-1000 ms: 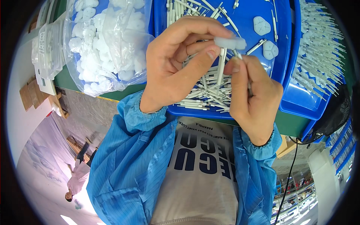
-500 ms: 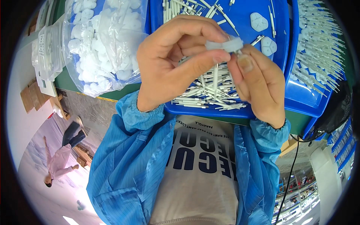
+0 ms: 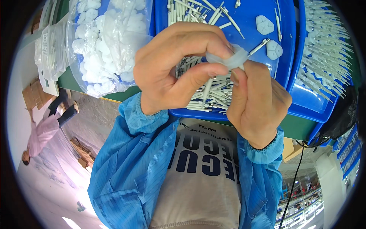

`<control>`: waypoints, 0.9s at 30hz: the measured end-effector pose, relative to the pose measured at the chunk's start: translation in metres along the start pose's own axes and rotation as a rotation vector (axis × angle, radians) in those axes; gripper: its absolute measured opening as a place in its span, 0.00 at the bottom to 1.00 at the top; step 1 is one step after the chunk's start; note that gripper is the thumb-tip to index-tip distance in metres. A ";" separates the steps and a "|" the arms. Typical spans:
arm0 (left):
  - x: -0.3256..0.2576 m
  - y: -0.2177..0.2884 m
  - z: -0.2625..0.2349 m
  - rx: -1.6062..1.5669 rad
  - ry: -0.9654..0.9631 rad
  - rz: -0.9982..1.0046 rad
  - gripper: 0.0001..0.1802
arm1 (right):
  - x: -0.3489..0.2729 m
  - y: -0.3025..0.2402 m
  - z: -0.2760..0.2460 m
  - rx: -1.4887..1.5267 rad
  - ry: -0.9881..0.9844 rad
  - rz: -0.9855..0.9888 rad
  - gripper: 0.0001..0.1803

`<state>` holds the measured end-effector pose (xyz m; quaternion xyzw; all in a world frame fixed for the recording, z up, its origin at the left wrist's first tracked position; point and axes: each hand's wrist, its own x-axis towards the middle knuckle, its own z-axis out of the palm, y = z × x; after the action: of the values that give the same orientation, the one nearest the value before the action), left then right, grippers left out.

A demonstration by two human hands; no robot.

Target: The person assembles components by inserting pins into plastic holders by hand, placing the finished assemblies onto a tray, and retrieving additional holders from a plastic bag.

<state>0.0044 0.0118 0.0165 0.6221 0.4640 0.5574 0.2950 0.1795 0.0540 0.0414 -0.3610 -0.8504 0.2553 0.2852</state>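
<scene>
A translucent white plastic disc [image 3: 239,57] is pinched between the thumb and fingers of my left hand [image 3: 171,68], above a blue tray [image 3: 249,11]. One white rod [image 3: 207,90] hangs down from the disc on its left side. At the disc's right edge my right hand [image 3: 261,105] has its thumb and forefinger closed on another thin white rod, mostly covered by the fingers. Below both hands lies a heap of white rods [image 3: 220,94] with metal ends. Two loose lobed discs, an upper one [image 3: 264,25] and a lower one [image 3: 274,50], lie in the tray at right.
On the left, a clear bag [image 3: 105,49] full of white discs lies beside clear plastic boxes [image 3: 53,53]. A second blue tray on the right holds many discs with upright rods [image 3: 324,49]. A black cable [image 3: 295,175] hangs at the table edge. Another person [image 3: 44,131] walks in the background.
My right hand has turned and dropped lower, its fingers now pointing up at the disc. The disc has tilted in my left hand. The background person has moved left.
</scene>
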 end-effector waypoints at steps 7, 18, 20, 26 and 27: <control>0.006 -0.005 0.002 -0.017 -0.037 0.199 0.25 | -0.002 0.029 0.001 0.086 0.106 -0.199 0.11; 0.010 0.004 0.001 0.197 -0.163 0.230 0.15 | -0.003 0.024 -0.015 0.606 -0.044 0.168 0.08; 0.009 0.014 0.002 0.185 -0.207 0.177 0.15 | -0.007 0.028 -0.015 0.532 -0.077 0.192 0.08; 0.010 0.006 -0.009 0.067 -0.345 0.468 0.18 | -0.009 0.018 -0.037 0.264 -0.217 0.227 0.07; 0.004 0.006 -0.005 0.059 -0.352 0.478 0.18 | -0.006 0.021 -0.032 0.218 -0.117 0.184 0.09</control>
<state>0.0012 0.0125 0.0249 0.8092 0.2619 0.4808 0.2133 0.2144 0.0693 0.0491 -0.3887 -0.7961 0.3919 0.2481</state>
